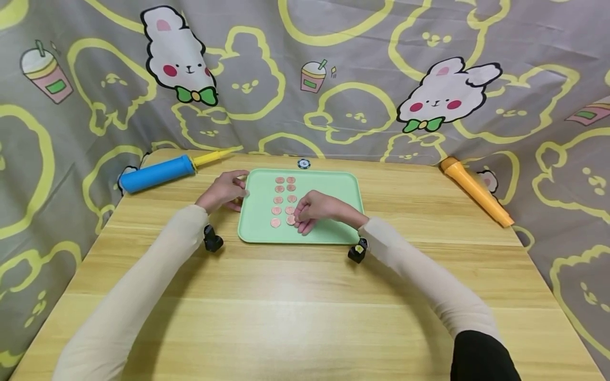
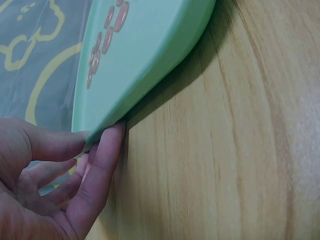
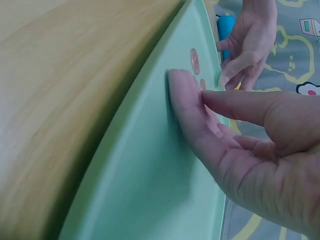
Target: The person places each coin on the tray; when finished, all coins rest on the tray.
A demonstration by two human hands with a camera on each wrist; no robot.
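A light green tray (image 1: 257,182) lies on the wooden table, with two columns of copper-coloured coins (image 1: 278,200) on it. At the tray's left edge, my left hand (image 1: 222,189) grips the rim, its thumb (image 2: 60,145) on the upper side and fingers beneath. My right hand (image 1: 314,209) is over the tray, its fingertips at the right edge of the lowest coin (image 1: 290,220) in the right column. In the right wrist view, thumb and fingers come together and one fingertip (image 3: 182,80) reaches down to the tray; whether they pinch the coin is hidden.
A blue hand pump (image 1: 159,173) with a yellow nozzle lies at the table's back left. Behind the tray sits a small round chip (image 1: 304,164). An orange microphone-shaped object (image 1: 476,191) lies at the right edge. A patterned grey curtain (image 1: 343,53) hangs behind the table.
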